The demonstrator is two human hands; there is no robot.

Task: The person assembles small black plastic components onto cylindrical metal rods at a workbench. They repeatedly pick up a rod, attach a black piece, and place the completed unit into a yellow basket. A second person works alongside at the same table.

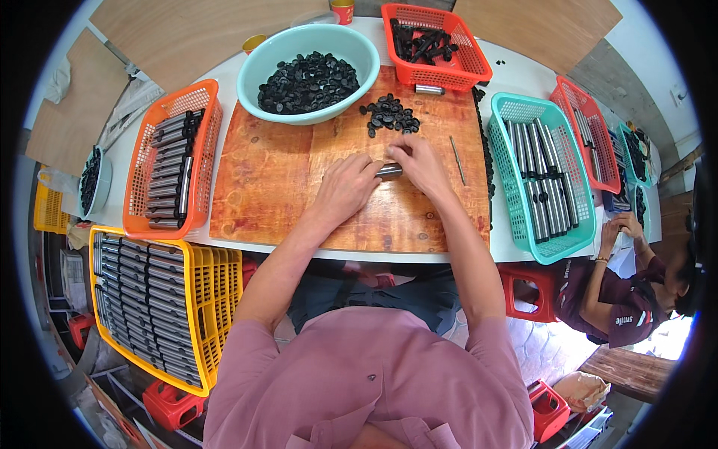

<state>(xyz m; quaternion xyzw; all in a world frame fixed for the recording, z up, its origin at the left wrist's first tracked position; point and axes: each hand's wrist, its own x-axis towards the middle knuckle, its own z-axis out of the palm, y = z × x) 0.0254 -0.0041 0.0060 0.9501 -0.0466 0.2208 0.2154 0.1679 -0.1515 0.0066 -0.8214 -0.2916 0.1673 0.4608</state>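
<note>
My left hand (pixel 350 183) is closed around a short silver metal tube (pixel 390 170) lying low over the wooden board (pixel 277 202). My right hand (pixel 419 165) is at the tube's right end, fingers bent in a pinch; what they hold, if anything, is hidden. Just beyond my hands lies a loose pile of small black oval pieces (pixel 390 116). A large pale-green bowl (pixel 369 56) behind it holds many more of them. To the right of my right hand, a thin metal rod (pixel 458 161) rests on the board.
An orange basket (pixel 134 179) of tubes stands left, a yellow crate (pixel 196 374) of tubes lower left. A red basket (pixel 441 76) of black parts and another silver tube (pixel 429 89) are at the back. A green basket (pixel 550 251) of tubes stands right; a co-worker (pixel 621 299) sits beyond.
</note>
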